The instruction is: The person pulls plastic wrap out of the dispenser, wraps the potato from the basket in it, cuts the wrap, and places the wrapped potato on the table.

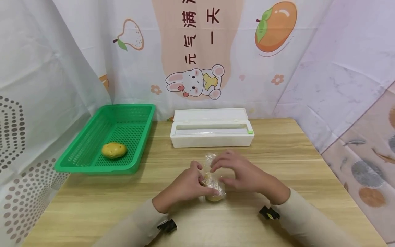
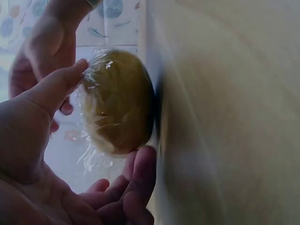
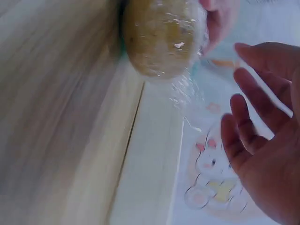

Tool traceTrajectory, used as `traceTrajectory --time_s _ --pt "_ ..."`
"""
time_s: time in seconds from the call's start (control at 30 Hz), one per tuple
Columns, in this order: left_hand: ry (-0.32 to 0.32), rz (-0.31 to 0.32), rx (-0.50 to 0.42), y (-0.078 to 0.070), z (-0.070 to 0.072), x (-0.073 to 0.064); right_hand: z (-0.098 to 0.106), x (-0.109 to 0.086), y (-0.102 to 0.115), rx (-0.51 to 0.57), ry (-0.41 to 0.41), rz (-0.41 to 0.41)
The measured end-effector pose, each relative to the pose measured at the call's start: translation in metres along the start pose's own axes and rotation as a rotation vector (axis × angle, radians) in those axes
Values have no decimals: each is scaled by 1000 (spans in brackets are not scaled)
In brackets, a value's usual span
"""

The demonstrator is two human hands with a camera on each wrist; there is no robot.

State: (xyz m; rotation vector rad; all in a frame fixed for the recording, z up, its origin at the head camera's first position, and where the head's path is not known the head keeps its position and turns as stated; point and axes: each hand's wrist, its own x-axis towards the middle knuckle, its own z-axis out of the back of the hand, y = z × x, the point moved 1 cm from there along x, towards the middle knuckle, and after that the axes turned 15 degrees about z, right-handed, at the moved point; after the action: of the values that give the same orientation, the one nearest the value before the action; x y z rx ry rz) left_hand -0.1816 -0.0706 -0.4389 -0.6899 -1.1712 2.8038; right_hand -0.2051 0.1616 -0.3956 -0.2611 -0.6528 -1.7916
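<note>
A yellow potato wrapped in clear cling film is on the wooden table in front of me. My left hand holds the potato from the left, its thumb against the film and its fingertips at the far end, as the left wrist view shows with the wrapped potato. Just to the right hovers my right hand. Its fingers are relaxed and slightly bent, apart from the potato in the right wrist view. A loose tail of film sticks out beyond the potato toward the back.
Behind the hands stands a white cling film dispenser with its lid up and a roll inside. A green plastic basket at the left holds another potato. A printed curtain hangs along the table's back edge.
</note>
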Motion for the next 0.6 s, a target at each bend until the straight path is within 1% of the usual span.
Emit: traceTrajectory --time_s 0.03,0.07,0.1,0.13,0.2,0.3,0.4,0.5,0.6 --pt "13 -3 -11 1 2 0 0 3 2 -50 49 60" --pt "25 -8 -20 3 5 0 0 7 3 -106 96 102" --pt "37 -14 -30 4 7 0 0 9 3 -164 134 134" --pt "49 -19 -37 4 10 0 1 12 3 -208 171 148" --pt "65 -29 -42 6 15 0 3 15 1 -254 243 148" --pt "64 -32 -31 9 23 0 5 17 -2 -249 321 122" --pt "55 -39 -35 11 29 -1 5 19 -6 -221 347 90" --pt "52 -64 -36 11 33 -2 5 19 -7 -203 332 56" --pt "42 -92 -9 10 34 -3 5 16 -6 -199 314 29"
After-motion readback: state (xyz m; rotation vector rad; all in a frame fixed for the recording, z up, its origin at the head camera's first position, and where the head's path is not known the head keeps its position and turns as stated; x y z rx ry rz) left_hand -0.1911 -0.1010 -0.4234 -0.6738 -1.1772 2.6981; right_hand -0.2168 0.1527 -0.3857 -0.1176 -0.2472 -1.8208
